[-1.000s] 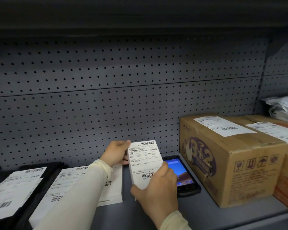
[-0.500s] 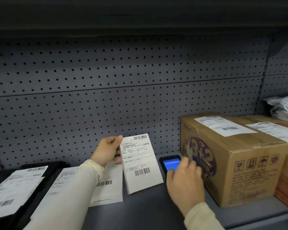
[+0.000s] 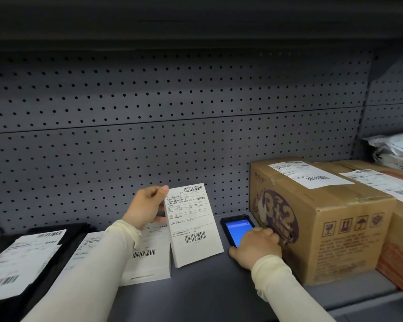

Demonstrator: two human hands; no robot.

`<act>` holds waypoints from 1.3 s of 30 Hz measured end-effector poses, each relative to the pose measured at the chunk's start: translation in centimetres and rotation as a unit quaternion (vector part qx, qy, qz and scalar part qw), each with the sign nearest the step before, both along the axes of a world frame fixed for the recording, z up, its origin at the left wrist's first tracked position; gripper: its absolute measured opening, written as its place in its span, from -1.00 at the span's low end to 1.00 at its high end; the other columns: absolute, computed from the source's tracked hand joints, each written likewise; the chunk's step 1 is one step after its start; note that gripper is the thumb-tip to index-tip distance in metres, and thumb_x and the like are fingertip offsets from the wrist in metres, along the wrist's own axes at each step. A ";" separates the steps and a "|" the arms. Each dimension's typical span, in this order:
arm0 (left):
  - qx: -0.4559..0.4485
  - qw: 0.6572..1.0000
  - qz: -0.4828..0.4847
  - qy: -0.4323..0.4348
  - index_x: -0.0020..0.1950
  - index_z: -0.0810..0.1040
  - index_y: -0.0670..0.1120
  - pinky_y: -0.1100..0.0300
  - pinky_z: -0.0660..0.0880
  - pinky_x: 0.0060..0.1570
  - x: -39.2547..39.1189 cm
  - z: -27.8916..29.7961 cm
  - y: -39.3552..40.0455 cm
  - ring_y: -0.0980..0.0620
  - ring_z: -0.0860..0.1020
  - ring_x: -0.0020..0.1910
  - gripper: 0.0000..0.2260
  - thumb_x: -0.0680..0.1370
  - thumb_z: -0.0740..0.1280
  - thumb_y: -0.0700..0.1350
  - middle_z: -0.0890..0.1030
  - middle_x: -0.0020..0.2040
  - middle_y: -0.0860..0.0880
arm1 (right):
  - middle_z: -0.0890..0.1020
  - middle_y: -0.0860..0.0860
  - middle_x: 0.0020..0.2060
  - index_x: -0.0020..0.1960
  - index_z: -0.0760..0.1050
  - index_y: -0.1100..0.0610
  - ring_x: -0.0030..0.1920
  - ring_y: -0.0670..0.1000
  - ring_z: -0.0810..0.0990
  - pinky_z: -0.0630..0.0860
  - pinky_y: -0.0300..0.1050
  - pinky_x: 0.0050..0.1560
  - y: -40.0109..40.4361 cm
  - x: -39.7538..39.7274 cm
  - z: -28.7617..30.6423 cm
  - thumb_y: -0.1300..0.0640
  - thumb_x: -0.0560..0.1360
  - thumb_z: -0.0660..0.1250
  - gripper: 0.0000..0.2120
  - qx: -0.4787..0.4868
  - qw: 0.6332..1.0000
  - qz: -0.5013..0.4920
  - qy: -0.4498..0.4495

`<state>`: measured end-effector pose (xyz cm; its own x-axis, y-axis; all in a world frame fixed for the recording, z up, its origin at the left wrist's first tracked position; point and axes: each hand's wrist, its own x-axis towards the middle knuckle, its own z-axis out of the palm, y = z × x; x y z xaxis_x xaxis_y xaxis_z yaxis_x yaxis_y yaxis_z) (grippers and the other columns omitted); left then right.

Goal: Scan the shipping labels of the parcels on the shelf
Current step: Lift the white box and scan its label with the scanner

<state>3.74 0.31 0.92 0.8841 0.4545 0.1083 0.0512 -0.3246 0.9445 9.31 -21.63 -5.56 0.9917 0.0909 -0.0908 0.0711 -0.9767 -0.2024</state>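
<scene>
My left hand (image 3: 147, 206) grips the top left edge of a small white box parcel (image 3: 193, 225) and holds it tilted upright on the grey shelf (image 3: 196, 291), label and barcodes facing me. To its right a black handheld scanner (image 3: 236, 230) with a lit blue screen lies flat on the shelf. My right hand (image 3: 257, 248) rests on the scanner's near end, fingers curled around it. Another flat white parcel (image 3: 149, 259) lies behind my left forearm.
A brown cardboard box (image 3: 321, 219) with a label on top stands right of the scanner, a second box (image 3: 400, 231) beside it, grey plastic bags (image 3: 396, 149) behind. Black mailers with white labels (image 3: 21, 256) lie at the left. A perforated panel backs the shelf.
My right hand let go of the white box and moved right onto the scanner. My left hand stood the box up further left, uncovering its whole label.
</scene>
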 end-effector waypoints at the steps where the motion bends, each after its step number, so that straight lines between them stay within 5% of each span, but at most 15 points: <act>1: 0.003 1.000 -0.001 0.000 0.07 0.57 -0.18 -0.08 0.61 -0.05 -0.1 0.0 0.0 -0.12 0.68 -0.11 -0.69 0.62 0.17 0.02 0.72 -0.11 -0.08 | 0.37 0.23 0.29 0.44 0.18 0.33 0.26 0.21 0.36 0.38 -0.05 0.20 0.2 0.2 0.4 -0.27 0.41 0.28 -0.14 0.002 1.000 -0.003 0.017; 12: 0.009 1.000 -0.013 -0.009 0.07 0.57 -0.16 -0.15 0.60 -0.01 -0.8 -0.1 0.6 -0.14 0.68 -0.09 -0.70 0.62 0.17 0.03 0.71 -0.09 -0.10 | 0.51 0.06 0.01 0.20 0.25 0.21 -0.01 0.04 0.53 0.48 -0.14 -0.11 -0.4 0.4 1.0 -0.15 0.28 0.46 -0.30 0.134 0.990 0.018 0.038; 19: 0.009 1.000 -0.014 -0.023 0.06 0.57 -0.16 -0.04 0.63 -0.09 -0.2 -0.3 0.6 -0.12 0.68 -0.11 -0.72 0.63 0.17 0.01 0.71 -0.08 -0.11 | 0.53 0.07 0.00 0.26 0.19 0.21 -0.05 0.09 0.53 0.46 -0.12 -0.14 -1.5 -1.2 2.0 -0.17 0.26 0.44 -0.23 0.168 0.985 0.023 -0.010; 25: 0.009 0.999 -0.007 -0.039 0.09 0.56 -0.15 0.16 0.57 -0.27 0.3 -0.5 0.3 -0.02 0.67 -0.18 -0.73 0.63 0.17 -0.01 0.71 -0.10 -0.07 | 0.52 0.03 -0.03 0.08 0.13 0.10 -0.05 0.06 0.56 0.44 -0.12 -0.18 -1.7 -2.8 3.4 -0.17 0.28 0.44 -0.36 0.175 0.981 0.057 -0.061; 34: -0.001 0.998 0.002 -0.060 0.09 0.55 -0.13 -0.07 0.61 -0.01 0.2 -0.6 0.1 -0.10 0.64 -0.02 -0.75 0.62 0.18 -0.01 0.69 -0.05 -0.08 | 0.50 0.00 -0.12 0.03 0.16 0.10 -0.16 0.03 0.53 0.42 -0.13 -0.23 -2.3 -4.5 4.2 -0.18 0.27 0.46 -0.38 0.187 0.977 0.048 -0.086; 39: -0.014 0.997 0.023 -0.071 0.12 0.53 -0.15 0.09 0.61 -0.13 0.5 -0.6 -0.2 -0.04 0.63 -0.09 -0.77 0.63 0.17 -0.04 0.68 -0.06 -0.08 | 0.51 -0.03 -0.14 -0.02 0.18 0.08 -0.13 0.02 0.54 0.42 -0.13 -0.25 -2.8 -5.8 5.0 -0.16 0.27 0.44 -0.44 0.184 0.977 0.066 -0.085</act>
<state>4.20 0.12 0.36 0.8389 0.4987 0.2180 -0.0699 -0.2985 0.9519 3.54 -24.46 -0.57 0.9670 0.2151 0.1367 0.2548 -0.8201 -0.5123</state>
